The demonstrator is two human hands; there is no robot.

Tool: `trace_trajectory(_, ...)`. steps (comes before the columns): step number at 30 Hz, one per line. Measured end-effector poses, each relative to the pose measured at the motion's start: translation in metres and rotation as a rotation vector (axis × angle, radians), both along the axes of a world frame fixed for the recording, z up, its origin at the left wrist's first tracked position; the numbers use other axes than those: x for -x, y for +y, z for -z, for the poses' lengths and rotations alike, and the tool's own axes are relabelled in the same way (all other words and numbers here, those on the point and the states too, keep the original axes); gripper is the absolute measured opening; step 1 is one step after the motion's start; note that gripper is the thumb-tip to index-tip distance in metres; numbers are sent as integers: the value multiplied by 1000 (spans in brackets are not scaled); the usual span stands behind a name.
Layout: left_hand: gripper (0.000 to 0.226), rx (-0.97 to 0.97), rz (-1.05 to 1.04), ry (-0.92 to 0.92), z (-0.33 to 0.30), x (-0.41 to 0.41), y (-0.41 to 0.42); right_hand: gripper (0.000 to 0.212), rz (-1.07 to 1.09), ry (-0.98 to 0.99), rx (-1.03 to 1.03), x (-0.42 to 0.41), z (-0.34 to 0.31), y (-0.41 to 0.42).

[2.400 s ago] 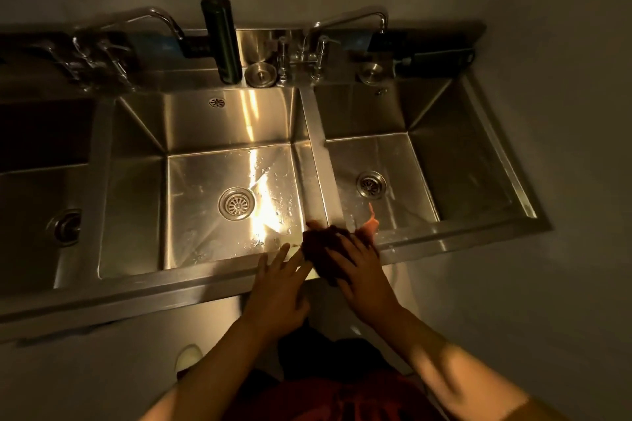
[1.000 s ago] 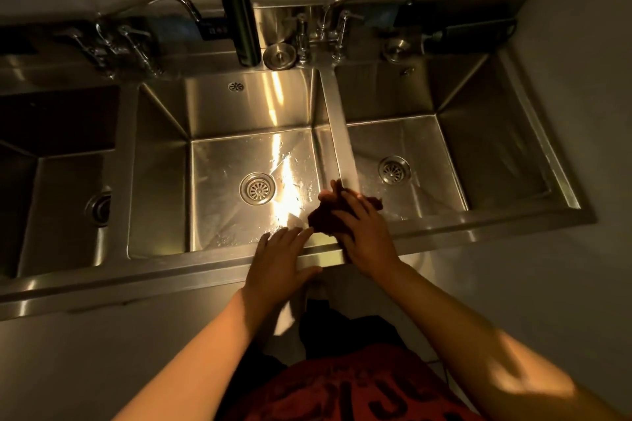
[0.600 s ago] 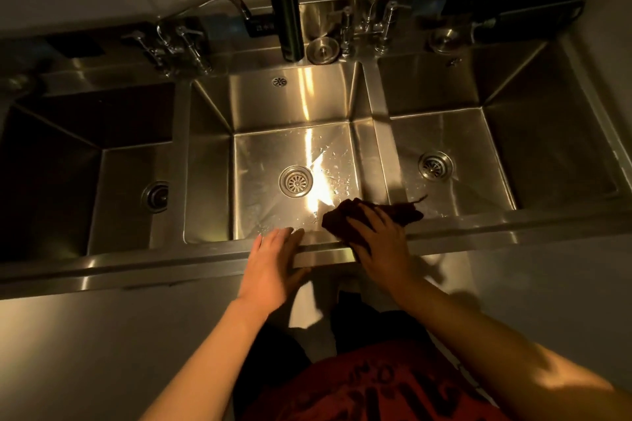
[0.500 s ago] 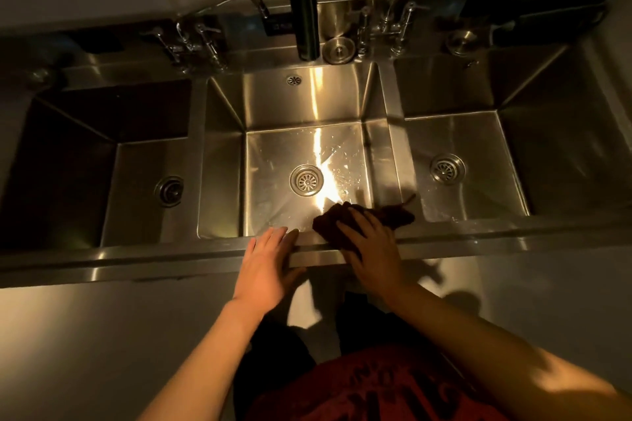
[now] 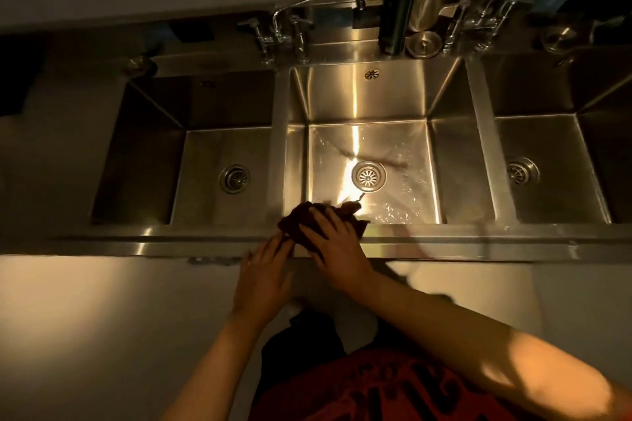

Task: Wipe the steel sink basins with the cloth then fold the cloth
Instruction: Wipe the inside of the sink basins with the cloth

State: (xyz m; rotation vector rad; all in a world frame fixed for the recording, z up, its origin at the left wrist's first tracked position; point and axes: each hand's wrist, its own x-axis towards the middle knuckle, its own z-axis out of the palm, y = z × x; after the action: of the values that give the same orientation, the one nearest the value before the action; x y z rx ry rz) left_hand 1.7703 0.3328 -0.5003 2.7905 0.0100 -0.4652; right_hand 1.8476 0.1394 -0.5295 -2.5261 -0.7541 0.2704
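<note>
Nearest the camera is a red shirt with dark lettering point(image 5: 410, 393), and both bare forearms reach up from it to the front rim of the long three-basin stainless steel sink point(image 5: 171, 244). The left hand point(image 5: 263, 277) lies at that front rim, its fingers fairly straight and close together, the fingertips touching the near left edge of the dark, crumpled cloth point(image 5: 301, 219); whether they pinch it cannot be told. The right hand point(image 5: 337, 246) lies flat on top of the cloth with its fingers spread and pressing down. The cloth is bunched on the front rim at the near left corner of the middle basin point(image 5: 369, 133), partly overhanging into it.

Beyond the hands, water droplets glint on the middle basin's floor around its round drain strainer point(image 5: 368, 175). The left basin point(image 5: 219, 161) and the right basin point(image 5: 547, 161) sit either side, each with its own drain.

Along the back ledge stand a tall dark cylindrical pump bottle point(image 5: 398, 7), a round steel sink plug point(image 5: 424, 43) just beside it, and two chrome swivel taps point(image 5: 290, 20).
</note>
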Motion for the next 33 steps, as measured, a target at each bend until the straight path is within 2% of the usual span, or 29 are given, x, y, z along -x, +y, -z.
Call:
trace_trajectory(4,76,-68,48,29,-1,-2,43,57,65,0,0,7,0,47)
trace_trajectory(10,73,-66,44,36,4,0,96,51,109,-49,2,16,-6,67)
trace_trajectory(15,57,-16,11,11,2,-2,95,56,179,-3,73,25,-12,77)
trace_trajectory(20,53,61,-39,-1,-7,-22,78,36,286,72,-123,9,-21,69)
trace_trajectory(21,54,70,-48,3,-7,-30,76,35,284,46,-173,4,-21,66)
trace_trajectory(23,58,79,-47,1,-6,-48,71,48,234,-27,-153,-6,-14,56)
trace_trajectory(25,60,49,-16,-1,-8,-68,66,56,266,46,-240,-23,-10,45)
trace_trajectory(29,61,-19,-37,2,-26,-116,48,51,482,316,-507,-63,-16,33)
trace_trajectory(33,63,-41,-24,-14,-31,-165,31,45,580,533,-667,-93,-1,27)
